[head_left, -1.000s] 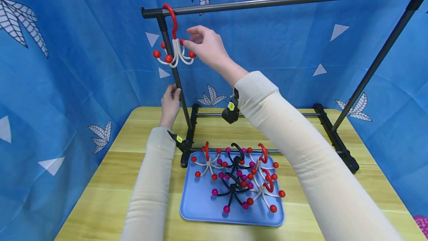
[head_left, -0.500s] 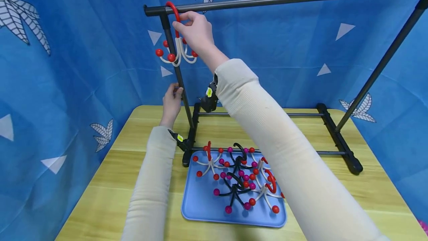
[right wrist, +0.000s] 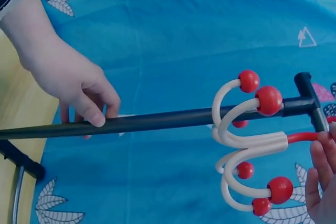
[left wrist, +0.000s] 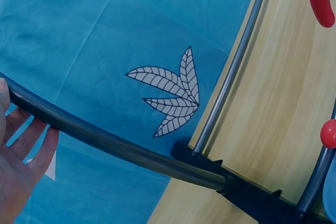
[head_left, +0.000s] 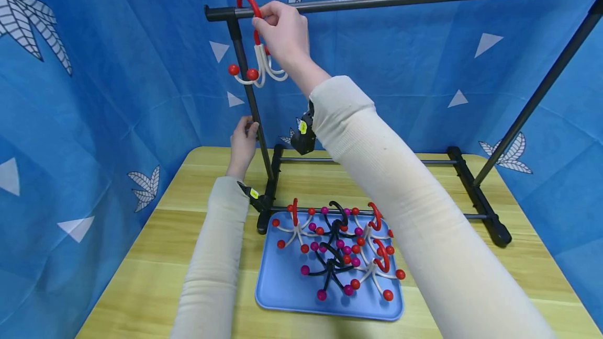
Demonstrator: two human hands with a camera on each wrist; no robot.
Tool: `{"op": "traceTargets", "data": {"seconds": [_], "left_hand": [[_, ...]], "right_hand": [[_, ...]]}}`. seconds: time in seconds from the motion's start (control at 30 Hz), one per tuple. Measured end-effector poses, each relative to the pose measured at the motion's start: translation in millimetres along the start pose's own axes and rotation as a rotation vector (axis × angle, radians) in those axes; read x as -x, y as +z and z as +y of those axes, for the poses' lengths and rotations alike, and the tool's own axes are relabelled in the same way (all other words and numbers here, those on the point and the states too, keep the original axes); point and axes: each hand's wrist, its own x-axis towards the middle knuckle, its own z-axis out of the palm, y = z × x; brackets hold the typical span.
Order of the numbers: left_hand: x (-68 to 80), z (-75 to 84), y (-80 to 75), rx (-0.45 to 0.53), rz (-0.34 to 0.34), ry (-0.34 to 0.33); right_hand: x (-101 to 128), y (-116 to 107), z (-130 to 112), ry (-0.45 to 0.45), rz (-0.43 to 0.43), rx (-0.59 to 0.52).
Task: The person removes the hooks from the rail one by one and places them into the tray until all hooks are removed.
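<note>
My right hand (head_left: 288, 33) pinches the red hook of a white multi-arm hanger (head_left: 260, 59) with red ball tips. The hook loops over the top bar (head_left: 400, 1) of a black rack, near its left end. In the right wrist view the hanger (right wrist: 262, 141) hangs beside the rack's post, and only the fingers of my right hand (right wrist: 323, 177) show at the edge. Lower down, my left hand (head_left: 242, 145) holds the rack's left post (head_left: 264, 150), thumb on one side and fingers on the other. The left wrist view shows those fingers (left wrist: 44, 148) against the post.
A blue tray (head_left: 275, 300) stands on the wooden table (head_left: 141, 276), in front of the rack. Several similar hangers lie in it, some white with red hooks, others black (head_left: 330, 266) with magenta balls. Blue patterned cloth (head_left: 118, 93) rises behind and at the sides.
My right hand moved from beside the hanger's arms up to its red hook and took hold of it. The hook now sits slightly higher and further right. My left hand stays on the post.
</note>
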Motion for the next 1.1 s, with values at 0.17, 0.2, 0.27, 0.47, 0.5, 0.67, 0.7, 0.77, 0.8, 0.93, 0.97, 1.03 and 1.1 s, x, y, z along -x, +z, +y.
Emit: {"op": "traceTargets", "data": {"seconds": [0.17,0.2,0.27,0.47,0.5,0.67,0.7,0.77,0.8,0.93,0.97,1.03,1.1], "left_hand": [[-0.4,0.4,1.2,0.005,-0.009,-0.022],[-0.7,0.7,1.3,0.003,-0.008,-0.022],[-1.5,1.1,1.3,0.000,-0.007,-0.019],[-1.7,0.7,2.4,0.005,0.000,-0.014],[-1.7,0.3,2.9,0.010,0.003,-0.003],[-2.4,-0.6,5.2,0.041,0.024,0.054],[-2.4,-0.4,5.6,0.043,0.026,0.056],[-2.4,-0.1,6.4,0.041,0.022,0.049],[-2.2,0.1,6.7,0.034,0.020,0.041],[-3.4,0.2,8.6,-0.027,0.017,0.032],[-3.8,0.4,8.9,-0.043,0.021,0.033],[-5.0,0.5,9.5,-0.058,0.032,0.045],[-5.6,0.5,9.7,-0.059,0.036,0.056]], "right_hand": [[5,-8,-2,-0.050,0.028,-0.014],[6,-10,-2,-0.056,0.034,-0.017],[10,-14,-1,-0.069,0.036,-0.027],[27,-19,7,-0.117,0.033,-0.029],[31,-20,9,-0.118,0.033,-0.027],[46,-22,17,-0.124,0.001,-0.010],[50,-22,18,-0.132,-0.010,-0.008],[57,-22,23,-0.154,-0.030,-0.005],[61,-22,25,-0.164,-0.038,-0.003],[76,-23,33,-0.197,-0.063,0.016],[80,-23,35,-0.206,-0.071,0.021],[88,-24,40,-0.212,-0.090,0.030],[96,-25,45,-0.213,-0.110,0.033]]}}
